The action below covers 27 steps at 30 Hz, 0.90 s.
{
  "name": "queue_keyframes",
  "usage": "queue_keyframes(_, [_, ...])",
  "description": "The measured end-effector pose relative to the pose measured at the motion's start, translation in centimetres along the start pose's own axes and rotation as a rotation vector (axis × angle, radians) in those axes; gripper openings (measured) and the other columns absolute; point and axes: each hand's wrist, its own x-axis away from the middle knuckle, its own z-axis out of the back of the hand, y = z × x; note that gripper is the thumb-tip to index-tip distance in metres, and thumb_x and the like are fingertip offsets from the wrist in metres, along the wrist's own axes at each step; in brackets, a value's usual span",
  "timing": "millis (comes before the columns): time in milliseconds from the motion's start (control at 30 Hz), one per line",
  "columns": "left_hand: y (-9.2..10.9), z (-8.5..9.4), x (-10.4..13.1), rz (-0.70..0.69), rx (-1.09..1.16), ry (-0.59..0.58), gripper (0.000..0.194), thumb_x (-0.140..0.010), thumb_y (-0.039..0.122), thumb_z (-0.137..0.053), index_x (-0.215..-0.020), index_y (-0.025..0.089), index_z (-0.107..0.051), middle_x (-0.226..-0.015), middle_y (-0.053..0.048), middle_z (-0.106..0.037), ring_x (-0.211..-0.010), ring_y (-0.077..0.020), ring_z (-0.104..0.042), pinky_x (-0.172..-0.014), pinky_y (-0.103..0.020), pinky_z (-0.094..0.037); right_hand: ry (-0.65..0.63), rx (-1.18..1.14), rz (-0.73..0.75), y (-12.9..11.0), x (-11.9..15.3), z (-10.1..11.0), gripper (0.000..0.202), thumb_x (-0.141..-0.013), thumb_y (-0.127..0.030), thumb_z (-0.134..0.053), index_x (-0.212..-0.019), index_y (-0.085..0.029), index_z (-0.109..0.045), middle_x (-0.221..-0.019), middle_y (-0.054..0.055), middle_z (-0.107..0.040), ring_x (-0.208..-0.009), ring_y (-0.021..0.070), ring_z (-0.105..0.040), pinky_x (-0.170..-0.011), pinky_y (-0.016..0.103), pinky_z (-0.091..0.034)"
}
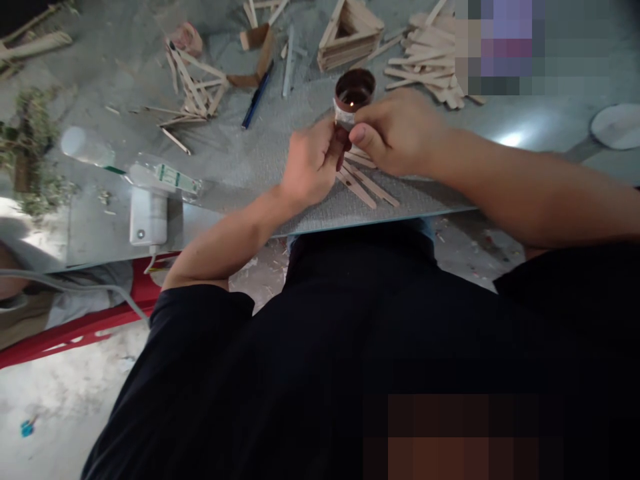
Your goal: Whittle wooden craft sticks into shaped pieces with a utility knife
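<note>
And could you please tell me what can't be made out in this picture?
All in the head view:
- What lies between the left hand and right hand: mostly covered by their fingers.
- The lower part of the brown cup: hidden by the hands.
- The purple thing: pixelated beyond recognition.
- Wording on the green-and-white label: too small and blurred.

A clear plastic bottle and leafy sprigs at ten o'clock.
A blue pen lies at eleven; at nine, a white power block with its cable; a white disc at two; a small blue object on the floor at eight.
</note>
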Motion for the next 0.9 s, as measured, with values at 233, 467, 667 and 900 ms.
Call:
queue_keyframes(233, [-0.4,0.1,0.6,0.053,-0.053,-0.018,0.046,-0.109,0.068,-0.055,-0.075,0.038,-0.061,-0.057,-0.001,-0.055,-0.064,-0.0267,-0.050,-0.071,-0.046,-0.037,-0.016,-0.001,0.005,0.0,0.0,-0.4,0.097,-0.101,-0.090,0.003,-0.084,-0.027,-0.070,-0.084,0.013,-0.072,-0.079,0.0302,-0.060,-0.073,0.040,-0.034])
queue_keyframes(467, [-4.7,-1.4,1.0,0.098,0.075,-0.021,0.043,-0.099,0.069,-0.072,-0.072,0.036,-0.066,-0.059,-0.002,-0.055,-0.065,-0.0240,-0.045,-0.071,-0.044,-0.039,0.042,-0.086,0.056,-0.5,-0.4,-0.8,0.087,-0.100,-0.093,-0.002,-0.069,-0.026,-0.048,-0.068,0.010,-0.057,-0.067,0.0250,-0.044,-0.067,0.037,-0.025])
queue_keyframes(667, [-1.7,-2.8,0.8,0.192,0.098,0.003,0.052,-0.114,0.073,-0.041,-0.082,0.034,-0.055,-0.051,0.005,-0.048,-0.052,-0.0140,-0.037,-0.059,-0.037,-0.036,0.084,-0.233,0.102,0.0,-0.5,-0.2,0.082,-0.112,-0.080,-0.007,-0.084,-0.022,-0.057,-0.080,0.008,-0.066,-0.070,0.0212,-0.049,-0.072,0.035,-0.039])
queue_keyframes(900, [3.4,-1.7,-0.4,0.241,0.235,0.152,0.055,-0.110,0.080,-0.044,-0.084,0.033,-0.058,-0.054,0.005,-0.050,-0.042,-0.0157,-0.040,-0.042,-0.038,-0.022,0.184,-0.351,0.104,-0.1,0.4,0.7,0.071,-0.109,-0.082,-0.020,-0.111,-0.025,-0.062,-0.098,0.011,-0.070,-0.087,0.0263,-0.059,-0.086,0.039,-0.046])
